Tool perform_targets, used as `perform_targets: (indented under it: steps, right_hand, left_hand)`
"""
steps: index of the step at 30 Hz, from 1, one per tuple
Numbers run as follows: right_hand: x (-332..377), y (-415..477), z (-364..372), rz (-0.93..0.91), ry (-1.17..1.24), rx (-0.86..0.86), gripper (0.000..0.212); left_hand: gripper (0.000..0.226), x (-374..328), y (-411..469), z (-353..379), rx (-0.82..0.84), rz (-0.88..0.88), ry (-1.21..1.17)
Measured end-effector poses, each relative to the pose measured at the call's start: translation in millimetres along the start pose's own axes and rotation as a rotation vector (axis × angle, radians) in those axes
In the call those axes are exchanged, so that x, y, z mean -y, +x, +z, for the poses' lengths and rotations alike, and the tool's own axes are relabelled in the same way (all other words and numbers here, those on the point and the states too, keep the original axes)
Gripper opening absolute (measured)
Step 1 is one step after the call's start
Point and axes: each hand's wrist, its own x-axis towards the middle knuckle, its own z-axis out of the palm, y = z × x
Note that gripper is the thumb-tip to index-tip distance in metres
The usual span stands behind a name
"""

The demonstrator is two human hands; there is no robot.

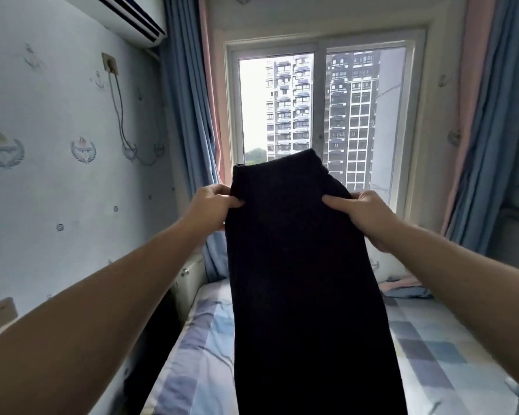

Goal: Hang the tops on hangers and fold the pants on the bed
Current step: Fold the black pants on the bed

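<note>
Dark pants [306, 280], frame centre: held up lengthwise, waistband uppermost, long axis vertical, legs running off the lower edge; matte, soft cloth. Left hand [212, 206] and right hand [364, 215] each pinched a side below the waistband. Beneath: bed [432, 348], pastel checked sheet. Behind: window [321, 115], blue curtains [189, 115].

Black pants [306, 280], blue-and-white checked bed sheet [432, 348], blue and pink curtains [189, 115].

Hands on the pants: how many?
2: the left hand grips the pants at their left edge, the right hand at their right edge, above the bed.
</note>
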Motion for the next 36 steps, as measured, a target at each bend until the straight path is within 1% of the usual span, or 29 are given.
perform_targets:
  steps: [4, 8, 10, 14, 17, 19, 22, 25, 27, 29, 31, 32, 33, 34, 35, 36]
  right_hand:
    - [-57, 33, 49, 0.089, -0.021, 0.037, 0.028]
    - [-149, 79, 112, 0.196, -0.067, 0.049, 0.023]
    - [-210, 102, 150, 0.263, -0.092, 0.055, 0.020]
    - [-349, 147, 228, 0.459, -0.133, 0.066, 0.019]
    - [-455, 169, 278, 0.616, -0.158, 0.091, 0.012]
    - [-522, 183, 303, 0.683, -0.182, 0.100, 0.010]
    - [-613, 211, 332, 0.704, -0.248, 0.096, 0.013]
    - [-695, 240, 355, 0.685, -0.368, 0.093, 0.030]
    - [-745, 259, 367, 0.690, -0.443, 0.084, 0.037]
    - [-791, 275, 377, 0.685, -0.477, 0.058, 0.037]
    - [-830, 287, 385, 0.696, -0.536, 0.002, 0.039]
    - [-845, 290, 389, 0.701, -0.571, -0.027, 0.038]
    - [-859, 290, 393, 0.709, -0.599, -0.053, 0.031]
    - [-872, 287, 396, 0.733, -0.615, -0.065, 0.018]
    - [-882, 280, 399, 0.777, -0.615, -0.055, 0.011]
    - [-890, 269, 401, 0.832, -0.594, -0.031, 0.021]
  left_hand:
    - [0.010, 77, 30, -20, -0.004, -0.083, -0.012]
    - [0.016, 193, 74, -38, 0.022, -0.209, -0.001]
    - [0.018, 269, 100, -47, 0.056, -0.289, -0.001]
    - [0.007, 436, 144, -54, 0.079, -0.458, -0.004]
    - [0.014, 556, 165, -48, 0.081, -0.566, 0.018]
    - [0.011, 631, 179, -44, 0.087, -0.600, 0.042]
    - [0.026, 731, 204, -36, 0.085, -0.654, 0.113]
    - [0.029, 819, 231, -25, 0.090, -0.677, 0.193]
    - [0.037, 868, 247, -15, 0.065, -0.694, 0.319]
    - [0.043, 907, 261, -1, 0.023, -0.725, 0.400]
    - [0.039, 939, 269, 13, -0.008, -0.786, 0.405]
    - [0.032, 952, 271, 20, -0.017, -0.814, 0.378]
    - [0.024, 966, 270, 26, -0.021, -0.839, 0.340]
    - [0.025, 978, 265, 31, -0.025, -0.854, 0.304]
    - [0.035, 987, 258, 35, -0.009, -0.854, 0.288]
    - [0.044, 994, 247, 38, 0.025, -0.844, 0.287]
